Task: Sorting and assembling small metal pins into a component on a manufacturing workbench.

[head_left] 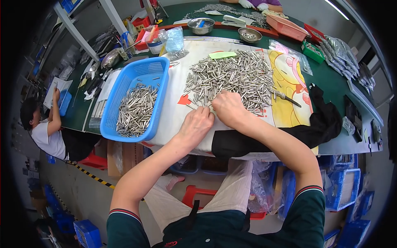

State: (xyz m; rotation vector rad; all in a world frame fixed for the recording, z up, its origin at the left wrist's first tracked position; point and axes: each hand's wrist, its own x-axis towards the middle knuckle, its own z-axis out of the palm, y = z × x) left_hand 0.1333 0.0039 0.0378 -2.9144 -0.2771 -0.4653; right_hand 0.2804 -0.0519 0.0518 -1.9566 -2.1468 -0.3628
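A broad heap of small silvery metal pins (231, 74) lies on the white printed cloth (173, 89). At its near edge my left hand (197, 125) is closed, with curled fingers and the tips among loose pins. Just right of it, my right hand (228, 106) is closed too, knuckles up, against the heap. The two hands almost touch. What their fingertips hold is hidden. To the left stands a blue plastic basket (109, 103), its bottom partly covered by more pins (136, 113). A pale green slip (222, 54) rests on the heap's far side.
Black cloth (264, 142) lies under my right forearm. A dark-handled tool (287, 98) sits right of the heap. Metal bowls (201, 26), a pink basket (287, 27) and a green tray (313, 51) stand farther back. One co-worker (47, 132) sits left; another's gloved hands (254, 5) show at the far side.
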